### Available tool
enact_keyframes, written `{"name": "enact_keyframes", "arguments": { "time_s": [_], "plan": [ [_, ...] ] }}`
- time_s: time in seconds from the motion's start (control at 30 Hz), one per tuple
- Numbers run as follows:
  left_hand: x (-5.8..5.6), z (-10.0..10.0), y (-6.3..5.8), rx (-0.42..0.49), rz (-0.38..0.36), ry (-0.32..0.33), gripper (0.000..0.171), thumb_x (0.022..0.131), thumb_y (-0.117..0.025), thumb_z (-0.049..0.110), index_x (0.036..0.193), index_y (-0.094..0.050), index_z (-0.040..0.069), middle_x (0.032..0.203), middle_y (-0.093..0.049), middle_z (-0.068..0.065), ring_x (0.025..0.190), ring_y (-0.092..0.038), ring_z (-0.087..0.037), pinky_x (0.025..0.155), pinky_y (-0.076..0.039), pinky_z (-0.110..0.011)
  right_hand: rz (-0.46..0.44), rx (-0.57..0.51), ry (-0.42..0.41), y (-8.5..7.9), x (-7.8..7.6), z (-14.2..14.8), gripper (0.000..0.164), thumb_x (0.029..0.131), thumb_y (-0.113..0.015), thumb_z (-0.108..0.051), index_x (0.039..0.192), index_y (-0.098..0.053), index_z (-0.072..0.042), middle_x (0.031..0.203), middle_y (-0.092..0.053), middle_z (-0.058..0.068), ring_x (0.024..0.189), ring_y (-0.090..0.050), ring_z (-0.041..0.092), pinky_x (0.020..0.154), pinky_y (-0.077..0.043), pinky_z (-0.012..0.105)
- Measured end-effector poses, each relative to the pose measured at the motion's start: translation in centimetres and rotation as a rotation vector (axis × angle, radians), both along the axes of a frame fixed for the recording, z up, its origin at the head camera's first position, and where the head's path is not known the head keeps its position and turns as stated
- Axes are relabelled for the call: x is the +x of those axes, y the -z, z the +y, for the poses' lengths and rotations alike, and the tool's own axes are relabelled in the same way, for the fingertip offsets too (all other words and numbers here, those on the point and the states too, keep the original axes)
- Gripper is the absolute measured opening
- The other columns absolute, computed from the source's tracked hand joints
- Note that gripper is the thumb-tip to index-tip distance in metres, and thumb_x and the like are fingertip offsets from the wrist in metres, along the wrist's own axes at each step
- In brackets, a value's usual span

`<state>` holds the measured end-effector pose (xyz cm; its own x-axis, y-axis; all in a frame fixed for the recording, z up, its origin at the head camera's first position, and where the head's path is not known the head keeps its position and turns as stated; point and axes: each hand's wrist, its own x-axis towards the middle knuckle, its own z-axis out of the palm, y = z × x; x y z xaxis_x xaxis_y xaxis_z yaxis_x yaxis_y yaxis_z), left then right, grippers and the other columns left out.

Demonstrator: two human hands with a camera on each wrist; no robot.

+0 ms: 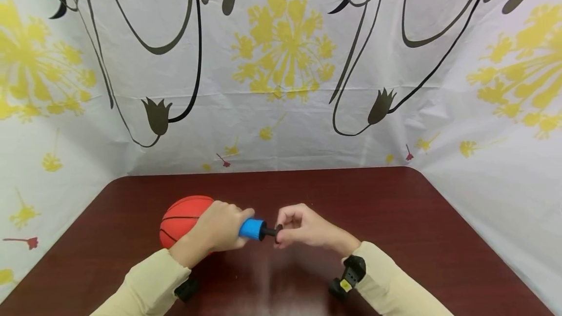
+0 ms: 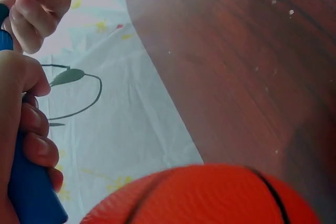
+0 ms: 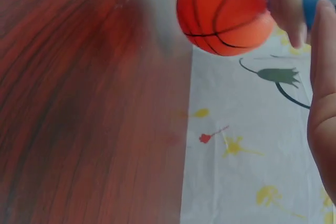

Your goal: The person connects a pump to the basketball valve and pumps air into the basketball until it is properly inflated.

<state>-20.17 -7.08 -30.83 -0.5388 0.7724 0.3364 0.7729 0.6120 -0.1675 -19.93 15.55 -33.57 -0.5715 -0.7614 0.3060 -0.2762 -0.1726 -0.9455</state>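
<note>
A small blue ball pump (image 1: 252,229) with a black rod and handle lies across between the two hands. My left hand (image 1: 224,227) grips its blue barrel, fingers curled round it in the left wrist view. The black handle end (image 1: 278,230) is pinched between the thumb and fingers of my right hand (image 1: 305,227). A red-orange basketball (image 1: 184,218) with black lines sits just behind and left of the left hand, which partly covers it. In the head view the pump's other end is hidden, so I cannot tell whether it touches the ball.
Both forearms reach over a dark reddish-brown table (image 1: 342,194). White sheeting (image 1: 272,140) with yellow and grey plant prints hangs behind the table and along its sides. A black wrist strap device (image 1: 351,274) is worn on the right sleeve.
</note>
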Motion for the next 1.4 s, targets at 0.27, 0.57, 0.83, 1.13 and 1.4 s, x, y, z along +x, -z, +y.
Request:
{"name": "enact_keyframes", "arguments": {
  "time_s": [0.27,0.57,0.83,1.13,1.4],
  "plan": [
    [0.2,-1.7,0.5,0.014,-0.022,-0.018,0.031,0.065,-0.07,0.028,0.085,-0.054,0.011,0.059,-0.055,0.004,0.048,-0.048,-0.007,0.046,-0.041,-0.025,-0.091,-0.093,-0.109,-0.1,0.7,3.0,0.017,0.078,-0.056,0.006,0.076,-0.041,0.013,0.079,-0.064,0.002,0.074,-0.063,0.014,0.063,-0.051,0.028],
    [-0.1,-1.4,0.1,-0.036,0.02,-0.027,0.03,0.061,-0.071,0.03,0.077,-0.052,0.014,0.057,-0.051,0.005,0.046,-0.045,-0.008,0.043,-0.036,-0.023,0.016,-0.046,-0.115,0.7,0.0,1.2,0.025,0.08,-0.062,-0.007,0.075,-0.047,0.012,0.077,-0.063,0.003,0.07,-0.063,0.011,0.059,-0.052,0.033],
    [-0.2,-0.6,0.1,0.001,-0.057,-0.028,0.025,0.065,-0.069,0.027,0.077,-0.052,0.013,0.055,-0.048,0.006,0.045,-0.042,-0.006,0.045,-0.037,-0.022,0.123,0.018,0.0,-0.2,-0.6,-0.3,0.02,0.08,-0.063,-0.012,0.079,-0.054,0.005,0.071,-0.063,0.015,0.063,-0.061,0.009,0.057,-0.051,0.039],
    [-0.5,-2.2,-0.2,0.015,-0.003,-0.093,0.028,0.063,-0.071,0.028,0.08,-0.054,0.013,0.058,-0.054,0.004,0.047,-0.048,-0.008,0.046,-0.041,-0.026,-0.137,-0.133,-0.237,0.0,-1.2,4.5,0.005,0.084,-0.058,-0.011,0.082,-0.054,-0.009,0.079,-0.063,0.003,0.075,-0.062,0.013,0.064,-0.049,0.021],
    [-0.2,0.4,-0.1,-0.046,-0.05,-0.074,0.027,0.063,-0.07,0.03,0.077,-0.054,0.013,0.056,-0.049,0.005,0.047,-0.044,-0.008,0.045,-0.038,-0.024,-0.057,-0.078,-0.103,1.1,-1.1,1.2,0.029,0.081,-0.063,-0.01,0.079,-0.044,0.013,0.079,-0.063,0.001,0.073,-0.065,0.015,0.063,-0.051,0.034]
  ]
}}
